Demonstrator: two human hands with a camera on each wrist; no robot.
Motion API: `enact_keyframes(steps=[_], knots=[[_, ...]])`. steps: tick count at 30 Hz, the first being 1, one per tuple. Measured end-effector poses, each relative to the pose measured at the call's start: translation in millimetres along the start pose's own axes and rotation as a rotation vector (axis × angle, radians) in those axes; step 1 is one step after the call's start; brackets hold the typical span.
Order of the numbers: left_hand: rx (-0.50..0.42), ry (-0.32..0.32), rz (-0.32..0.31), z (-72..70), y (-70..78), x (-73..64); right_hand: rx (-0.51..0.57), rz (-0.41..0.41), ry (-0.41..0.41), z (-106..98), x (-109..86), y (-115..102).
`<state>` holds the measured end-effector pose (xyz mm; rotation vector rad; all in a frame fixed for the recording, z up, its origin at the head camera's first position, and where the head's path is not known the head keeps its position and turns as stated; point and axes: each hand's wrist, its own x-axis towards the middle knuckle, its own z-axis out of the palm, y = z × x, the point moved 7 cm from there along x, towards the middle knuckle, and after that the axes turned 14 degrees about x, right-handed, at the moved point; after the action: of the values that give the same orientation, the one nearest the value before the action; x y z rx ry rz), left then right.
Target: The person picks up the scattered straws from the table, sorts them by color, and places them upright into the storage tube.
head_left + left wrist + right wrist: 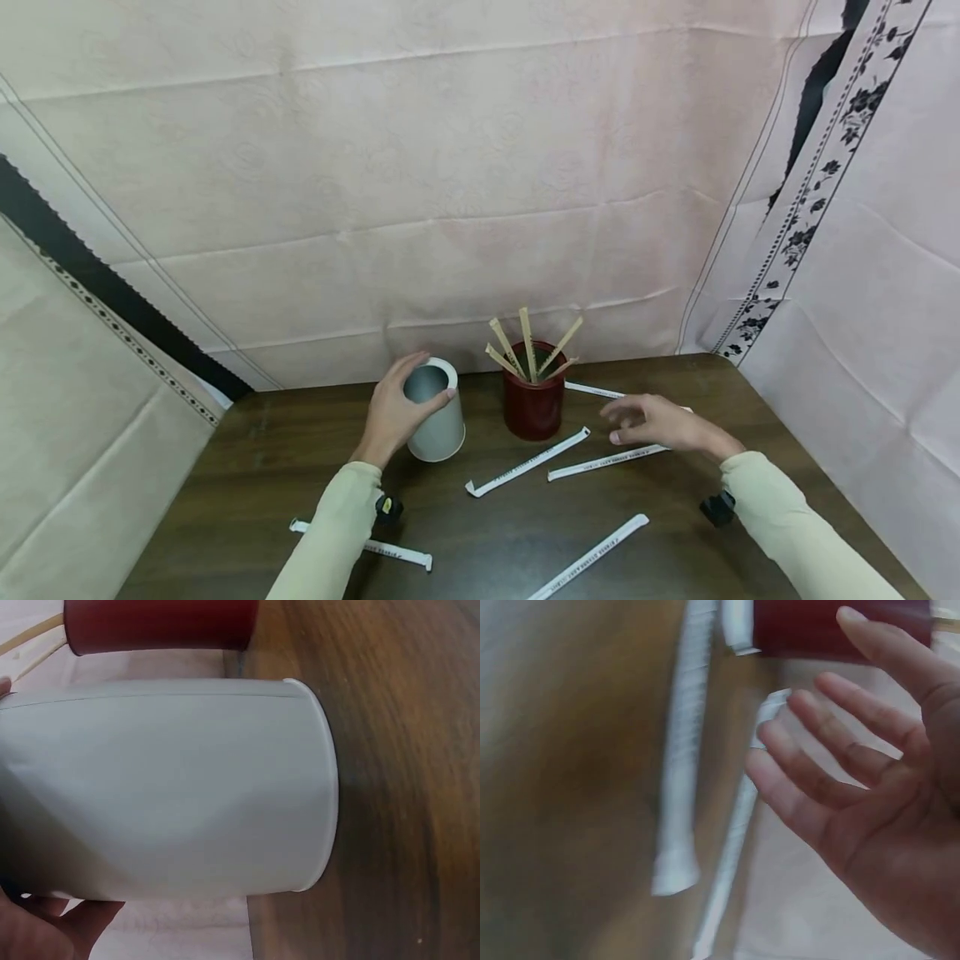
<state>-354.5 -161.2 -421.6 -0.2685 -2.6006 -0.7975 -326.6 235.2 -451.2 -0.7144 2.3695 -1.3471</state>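
Observation:
A grey cup (438,429) with a white rim stands near the back edge of the table, tilted slightly in the head view. My left hand (397,408) grips it near the top, thumb on one side and fingers on the other. The left wrist view shows the cup's smooth grey side (180,787) and part of the hand (45,930). To its right stands a dark red cup (534,412) with several beige sticks (528,342). Fingers loosely bent and holding nothing, my right hand (660,423) hovers over a long white printed paper packet (600,463).
More slim white packets lie scattered about: one (528,462) before the red cup, one (588,558) at the front, one (397,552) beneath the left forearm, one (592,389) behind the right hand. Pale cloth (450,167) hangs behind the brown table (247,492).

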Motion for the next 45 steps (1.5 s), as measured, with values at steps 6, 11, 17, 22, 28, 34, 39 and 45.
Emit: enact_keyframes(steps=[6,11,17,22,28,34,39,45], knots=[[-0.069,-0.052,-0.015,0.5,-3.5,-1.4,-0.070,-0.095,0.064,13,-6.1,24],[-0.072,-0.070,-0.016,4.0,-2.7,-1.3,-0.197,-0.160,0.053,29,-6.3,29],[-0.066,-0.067,-0.021,7.0,-2.2,-1.3,-0.375,-0.124,0.048,38,-7.7,26],[-0.068,-0.071,-0.038,7.1,-5.0,-2.9,-0.392,-0.087,0.049,41,-8.4,22],[-0.054,-0.055,-0.030,7.2,-7.4,-0.9,-0.339,-0.109,0.093,38,-7.9,7],[-0.048,-0.057,-0.034,5.8,-8.7,-0.5,-0.331,-0.257,0.105,45,-5.2,-12],[-0.039,-0.060,-0.044,4.2,-8.9,-0.8,-0.320,-0.437,0.185,48,-3.3,-50],[-0.037,-0.061,-0.043,3.1,-8.3,-1.5,-0.203,-0.550,0.282,46,7.3,-115]])
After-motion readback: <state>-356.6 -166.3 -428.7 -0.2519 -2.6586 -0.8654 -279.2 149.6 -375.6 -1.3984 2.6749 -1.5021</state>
